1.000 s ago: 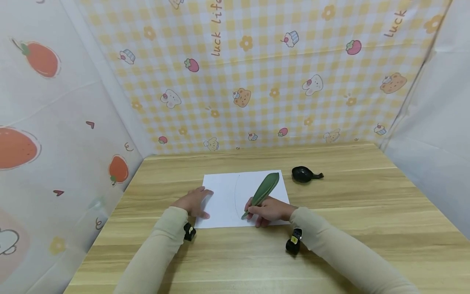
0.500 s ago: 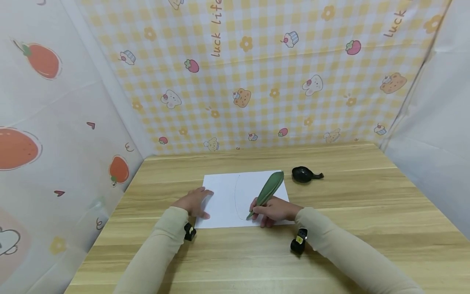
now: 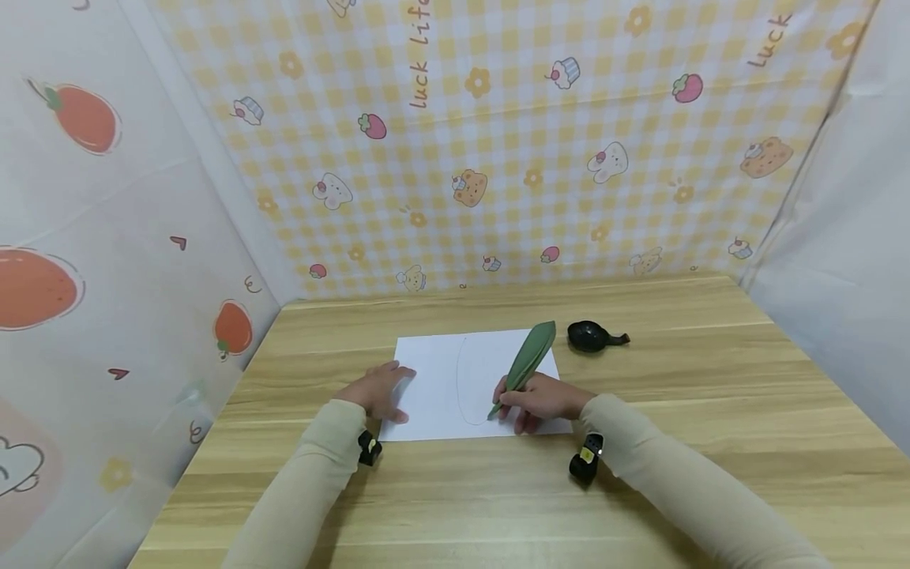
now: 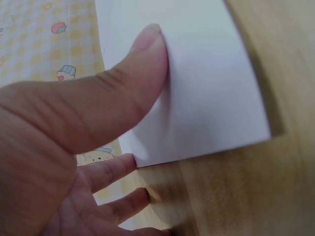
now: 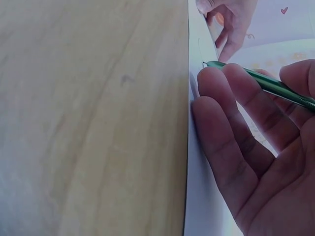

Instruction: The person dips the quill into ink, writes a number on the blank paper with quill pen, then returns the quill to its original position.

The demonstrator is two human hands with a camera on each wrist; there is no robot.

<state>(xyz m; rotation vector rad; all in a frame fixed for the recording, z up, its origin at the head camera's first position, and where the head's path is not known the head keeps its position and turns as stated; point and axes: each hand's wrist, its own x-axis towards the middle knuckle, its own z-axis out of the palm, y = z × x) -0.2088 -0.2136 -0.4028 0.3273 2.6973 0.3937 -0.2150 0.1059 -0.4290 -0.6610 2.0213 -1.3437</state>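
A white sheet of paper [image 3: 434,395] lies on the wooden table, with a thin curved line drawn down its middle and bending right at the bottom. My right hand [image 3: 543,397] pinches a green leaf-shaped pen [image 3: 532,354] near its tip, which touches the paper at the end of that line. In the right wrist view the pen's slim green barrel [image 5: 275,86] passes between thumb and fingers. My left hand [image 3: 375,392] rests with spread fingers on the sheet's left edge. The thumb [image 4: 142,73] presses on the paper in the left wrist view.
A dark, glossy, rounded object with a short stem [image 3: 590,337] lies beyond the paper's right corner. The wooden table [image 3: 455,506] extends around the sheet. A yellow checked cloth [image 3: 498,158] hangs behind it, and a white printed cloth [image 3: 142,276] hangs on the left.
My right hand has moved the pen to the right along the paper's lower part, and the drawn line has grown into a curve there. The left hand has stayed in place.
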